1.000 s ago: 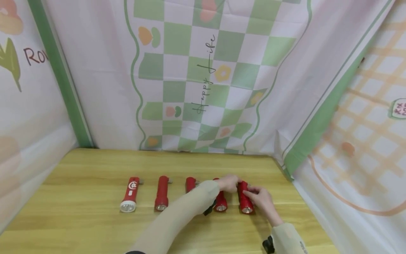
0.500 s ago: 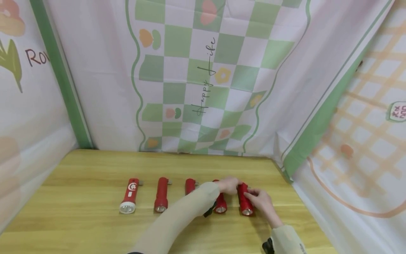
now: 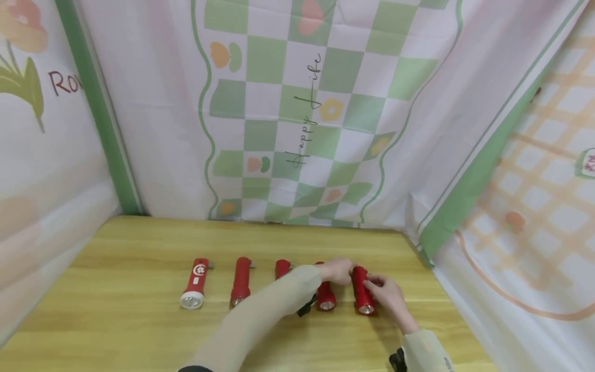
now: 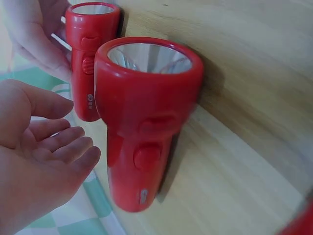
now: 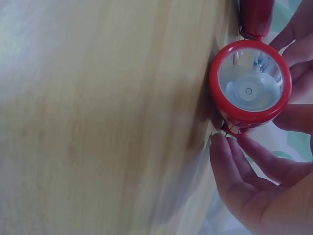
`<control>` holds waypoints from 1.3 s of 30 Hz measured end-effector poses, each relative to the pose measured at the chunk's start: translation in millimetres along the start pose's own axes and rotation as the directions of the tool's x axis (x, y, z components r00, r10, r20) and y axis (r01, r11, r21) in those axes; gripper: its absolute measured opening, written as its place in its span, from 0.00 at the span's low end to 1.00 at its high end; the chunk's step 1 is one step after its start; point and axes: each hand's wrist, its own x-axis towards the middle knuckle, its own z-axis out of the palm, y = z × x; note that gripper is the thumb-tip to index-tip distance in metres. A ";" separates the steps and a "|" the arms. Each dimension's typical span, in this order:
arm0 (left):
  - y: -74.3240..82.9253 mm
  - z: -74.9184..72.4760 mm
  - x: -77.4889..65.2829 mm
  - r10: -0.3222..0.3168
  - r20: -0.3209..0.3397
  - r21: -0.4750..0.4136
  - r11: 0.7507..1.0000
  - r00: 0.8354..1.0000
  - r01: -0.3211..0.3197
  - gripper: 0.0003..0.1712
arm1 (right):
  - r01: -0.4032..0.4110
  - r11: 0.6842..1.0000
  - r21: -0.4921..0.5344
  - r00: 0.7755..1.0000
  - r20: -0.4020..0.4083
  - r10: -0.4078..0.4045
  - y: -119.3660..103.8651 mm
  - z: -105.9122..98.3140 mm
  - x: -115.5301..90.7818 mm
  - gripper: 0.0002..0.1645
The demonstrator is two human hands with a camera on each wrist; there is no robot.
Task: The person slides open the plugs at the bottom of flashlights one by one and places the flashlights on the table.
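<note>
Red flashlights lie in a row on the wooden table. My right hand [image 3: 388, 294] holds the rightmost flashlight [image 3: 363, 292] by its right side, thumb on the upper face and fingertips low along the barrel. In the right wrist view its round lens [image 5: 250, 85] faces the camera beside the right hand [image 5: 264, 186]. My left hand [image 3: 337, 270] is at that flashlight's tail end, its fingers loosely bent; in the left wrist view the left hand [image 4: 44, 156] closes on nothing. Under the left wrist lies another flashlight [image 4: 146, 117], partly hidden by the sleeve in the head view.
Further left lie a partly covered red flashlight [image 3: 282, 268], a plain red one [image 3: 241, 281] and one with a white head [image 3: 195, 284]. The wooden table [image 3: 116, 330] ends at patterned curtains [image 3: 288, 129] behind and at both sides.
The head view has shifted slightly. Both hands stay at the rightmost flashlight, with no clear movement of the flashlights on the table.
</note>
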 end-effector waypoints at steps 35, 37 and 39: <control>-89.4 -50.5 -121.4 0.071 -0.166 -0.035 0.996 0.984 -0.078 0.39 | 0.495 0.790 -0.362 0.810 -0.137 -0.570 9.1 -4.2 -5.8 0.32; -94.7 -52.9 -132.0 0.068 -0.181 0.009 0.998 0.981 -0.068 0.41 | 0.504 0.773 -0.385 0.794 -0.146 -0.591 9.5 -5.6 -6.3 0.33; -102.4 -55.7 -140.8 0.077 -0.204 0.053 0.996 0.976 -0.067 0.43 | 0.509 0.760 -0.405 0.783 -0.149 -0.604 9.9 -8.4 -6.8 0.35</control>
